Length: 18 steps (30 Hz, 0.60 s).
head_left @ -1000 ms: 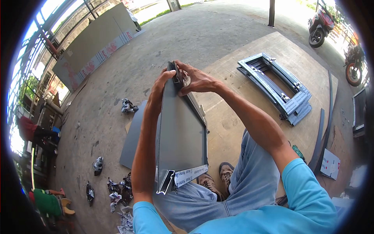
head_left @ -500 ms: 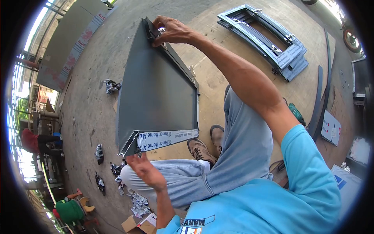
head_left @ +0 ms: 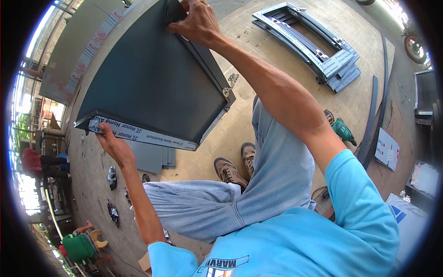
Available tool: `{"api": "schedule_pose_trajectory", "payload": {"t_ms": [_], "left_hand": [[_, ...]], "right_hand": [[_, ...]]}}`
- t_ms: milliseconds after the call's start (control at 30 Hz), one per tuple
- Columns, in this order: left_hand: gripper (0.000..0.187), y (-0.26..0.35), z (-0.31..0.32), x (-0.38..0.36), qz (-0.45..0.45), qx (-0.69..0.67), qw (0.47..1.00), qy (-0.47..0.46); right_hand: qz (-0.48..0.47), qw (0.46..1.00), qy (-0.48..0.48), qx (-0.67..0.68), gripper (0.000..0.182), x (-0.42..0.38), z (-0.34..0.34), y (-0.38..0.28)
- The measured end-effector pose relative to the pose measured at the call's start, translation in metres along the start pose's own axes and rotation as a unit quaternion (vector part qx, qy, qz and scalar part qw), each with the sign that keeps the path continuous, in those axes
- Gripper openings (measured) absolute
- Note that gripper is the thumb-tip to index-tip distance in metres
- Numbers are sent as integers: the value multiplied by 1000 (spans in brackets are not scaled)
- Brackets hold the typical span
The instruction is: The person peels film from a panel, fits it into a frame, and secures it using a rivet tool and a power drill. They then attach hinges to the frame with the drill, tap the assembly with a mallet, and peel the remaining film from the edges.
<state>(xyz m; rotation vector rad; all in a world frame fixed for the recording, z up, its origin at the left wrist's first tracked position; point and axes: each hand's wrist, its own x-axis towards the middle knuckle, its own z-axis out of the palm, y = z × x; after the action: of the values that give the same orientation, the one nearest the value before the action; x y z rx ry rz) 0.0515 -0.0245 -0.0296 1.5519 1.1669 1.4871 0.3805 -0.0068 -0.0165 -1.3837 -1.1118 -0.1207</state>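
A dark grey aluminium-framed panel (head_left: 152, 78) is held up tilted before me. My right hand (head_left: 198, 23) grips its far upper corner, the thumb lying against the frame and the fingertips partly out of sight. At the near left corner my left hand (head_left: 113, 142) holds the frame edge, thumb on top and fingers underneath. That edge carries printed white protective film (head_left: 138, 132). A metal hinge (head_left: 226, 91) sticks out from the panel's right side. Beneath the panel, flat grey pieces (head_left: 147, 157) lie on the board.
Film-wrapped frames with hinges (head_left: 330, 64) are stacked at upper right on a plywood board (head_left: 240, 120). A green power drill (head_left: 344, 131) lies by my knee. Long dark strips (head_left: 371, 111) are farther right. Crumpled film (head_left: 112, 177) litters the floor. A person in green (head_left: 80, 249) is at lower left.
The panel has swung up and left, its near edge lifted to expose grey pieces beneath. My left hand has gone from open below the corner to gripping the frame. My right hand still holds on.
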Motion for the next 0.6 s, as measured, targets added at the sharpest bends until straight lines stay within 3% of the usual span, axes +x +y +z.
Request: {"api": "schedule_pose_trajectory", "payload": {"t_ms": [133, 233, 267, 367, 400, 467, 533, 600], "left_hand": [[68, -24, -10, 34, 7, -49, 997, -57], [54, -95, -47, 65, 9, -111, 992, -62], [50, -111, -59, 77, -26, -123, 992, -27], [71, -73, -44, 58, 16, -108, 988, -108], [78, -57, -32, 49, 11, -96, 992, -87], [78, -61, -39, 66, -10, -75, 994, -83], [78, -65, -47, 69, -42, -40, 996, -66], [78, -63, -47, 70, -41, -67, 994, -82]], "right_hand": [[5, 1000, -4, -22, 52, -16, 6, -11], [11, 997, -62, -51, 50, -36, 13, -16], [-35, 997, -39, -58, 51, -42, 19, -13], [-6, 994, -94, -62, 55, -37, 24, -13], [-3, 993, -88, -79, 55, -29, 7, -10], [-12, 928, -366, -64, 56, -6, -32, -12], [-27, 933, -360, -5, 59, 6, -94, -12], [74, 952, -242, 173, 35, -17, -165, 2]]}}
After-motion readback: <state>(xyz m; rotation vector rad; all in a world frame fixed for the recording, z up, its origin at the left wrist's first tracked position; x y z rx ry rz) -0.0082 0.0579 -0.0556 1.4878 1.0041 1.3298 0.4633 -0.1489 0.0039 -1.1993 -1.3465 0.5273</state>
